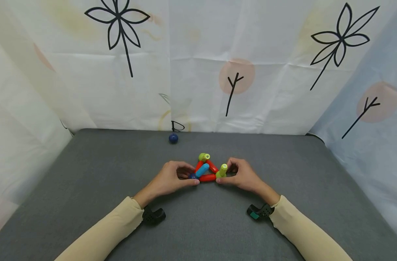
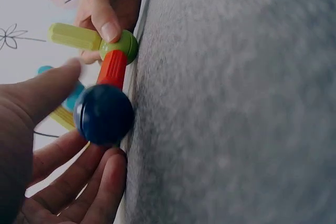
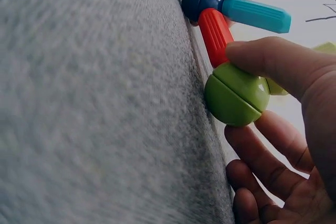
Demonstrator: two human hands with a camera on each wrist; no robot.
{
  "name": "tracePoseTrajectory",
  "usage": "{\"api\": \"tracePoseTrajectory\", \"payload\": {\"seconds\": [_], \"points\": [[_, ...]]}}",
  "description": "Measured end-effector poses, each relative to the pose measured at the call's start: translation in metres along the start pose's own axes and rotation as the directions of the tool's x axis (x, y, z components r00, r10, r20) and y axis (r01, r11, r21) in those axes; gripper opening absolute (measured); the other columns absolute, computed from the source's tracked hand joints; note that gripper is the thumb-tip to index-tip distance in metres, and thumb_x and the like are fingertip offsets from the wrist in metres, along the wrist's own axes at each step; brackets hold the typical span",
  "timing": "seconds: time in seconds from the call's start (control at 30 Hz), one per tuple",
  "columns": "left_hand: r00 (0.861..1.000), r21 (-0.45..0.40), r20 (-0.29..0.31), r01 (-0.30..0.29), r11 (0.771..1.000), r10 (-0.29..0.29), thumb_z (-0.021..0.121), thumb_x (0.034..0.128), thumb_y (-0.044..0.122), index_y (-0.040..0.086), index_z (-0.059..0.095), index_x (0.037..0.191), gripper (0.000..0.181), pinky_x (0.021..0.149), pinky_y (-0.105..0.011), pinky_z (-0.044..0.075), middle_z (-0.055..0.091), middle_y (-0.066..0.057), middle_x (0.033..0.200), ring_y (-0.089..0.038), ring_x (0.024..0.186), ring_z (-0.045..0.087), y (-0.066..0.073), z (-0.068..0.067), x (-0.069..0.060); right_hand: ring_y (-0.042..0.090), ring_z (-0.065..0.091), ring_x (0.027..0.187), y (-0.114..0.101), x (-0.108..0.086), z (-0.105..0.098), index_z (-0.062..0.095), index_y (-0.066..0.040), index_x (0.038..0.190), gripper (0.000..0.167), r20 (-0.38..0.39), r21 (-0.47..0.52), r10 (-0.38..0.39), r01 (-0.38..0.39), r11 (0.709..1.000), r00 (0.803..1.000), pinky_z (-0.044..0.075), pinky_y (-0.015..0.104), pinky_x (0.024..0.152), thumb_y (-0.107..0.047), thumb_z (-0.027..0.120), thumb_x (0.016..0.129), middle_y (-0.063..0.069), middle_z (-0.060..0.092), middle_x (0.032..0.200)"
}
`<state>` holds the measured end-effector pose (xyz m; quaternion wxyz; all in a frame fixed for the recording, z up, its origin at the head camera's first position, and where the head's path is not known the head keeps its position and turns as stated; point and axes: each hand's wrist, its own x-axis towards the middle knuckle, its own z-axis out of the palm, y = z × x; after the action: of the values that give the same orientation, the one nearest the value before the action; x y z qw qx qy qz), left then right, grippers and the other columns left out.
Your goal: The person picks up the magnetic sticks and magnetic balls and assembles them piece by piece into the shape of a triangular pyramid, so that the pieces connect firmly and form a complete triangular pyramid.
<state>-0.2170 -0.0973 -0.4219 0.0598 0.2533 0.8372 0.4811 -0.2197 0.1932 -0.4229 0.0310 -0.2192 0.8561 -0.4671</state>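
A triangle of red magnetic rods (image 1: 207, 178) lies on the table, with a navy ball (image 2: 105, 115) at its left corner and green balls at the right and back. A light-blue rod (image 3: 257, 15) rises from the navy ball. Yellow-green rods (image 1: 223, 169) stand up from the green balls. My left hand (image 1: 169, 180) holds the navy ball between thumb and fingers. With its thumb at the near side and fingers behind, my right hand (image 1: 245, 176) grips the right green ball (image 3: 237, 95). The back green ball (image 1: 202, 157) is touched by neither hand.
A loose navy ball (image 1: 173, 138) sits near the far edge of the grey table (image 1: 103, 174). White printed cloth (image 1: 198, 90) hangs behind and at both sides. Each wrist wears a dark strap mount.
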Motion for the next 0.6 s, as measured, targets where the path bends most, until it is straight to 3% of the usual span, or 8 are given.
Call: {"api": "tracePoseTrajectory", "payload": {"seconds": [0.2, 0.43, 0.6], "points": [[0.998, 0.06, -0.028, -0.047, 0.997, 0.049, 0.087, 0.084, 0.022, 0.008, 0.074, 0.114, 0.036, 0.08, -0.028, 0.058, 0.07, -0.001, 0.105, -0.011, 0.09, 0.068, 0.0017, 0.0024, -0.0032, 0.018, 0.057, 0.074, -0.003, -0.0027, 0.0009, 0.063, -0.012, 0.089, 0.033, 0.029, -0.036, 0.009, -0.008, 0.999, 1.0, 0.046, 0.025, 0.064, -0.023, 0.091, 0.078, -0.001, 0.064, 0.086], [0.996, 0.056, -0.046, -0.08, 0.995, 0.082, 0.085, 0.0849, 0.016, 0.008, 0.077, 0.11, 0.028, 0.078, -0.028, 0.059, 0.071, -0.001, 0.103, -0.012, 0.089, 0.069, 0.0013, 0.0029, -0.0037, 0.024, 0.063, 0.088, -0.0014, -0.006, 0.0008, 0.071, -0.01, 0.112, 0.039, 0.081, 0.031, -0.079, 0.076, 0.997, 0.994, 0.053, 0.032, 0.076, -0.016, 0.09, 0.079, 0.0, 0.069, 0.103], [0.995, 0.05, -0.057, -0.077, 0.996, 0.08, 0.085, 0.0852, 0.016, 0.009, 0.078, 0.111, 0.028, 0.08, -0.027, 0.058, 0.073, 0.0, 0.103, -0.011, 0.092, 0.07, -0.0007, 0.0028, -0.0028, 0.026, 0.062, 0.088, 0.0028, -0.007, 0.0016, 0.071, -0.012, 0.105, 0.032, 0.067, 0.044, -0.093, 0.09, 0.995, 0.993, 0.051, 0.034, 0.076, -0.016, 0.09, 0.079, 0.0, 0.068, 0.099]]}}
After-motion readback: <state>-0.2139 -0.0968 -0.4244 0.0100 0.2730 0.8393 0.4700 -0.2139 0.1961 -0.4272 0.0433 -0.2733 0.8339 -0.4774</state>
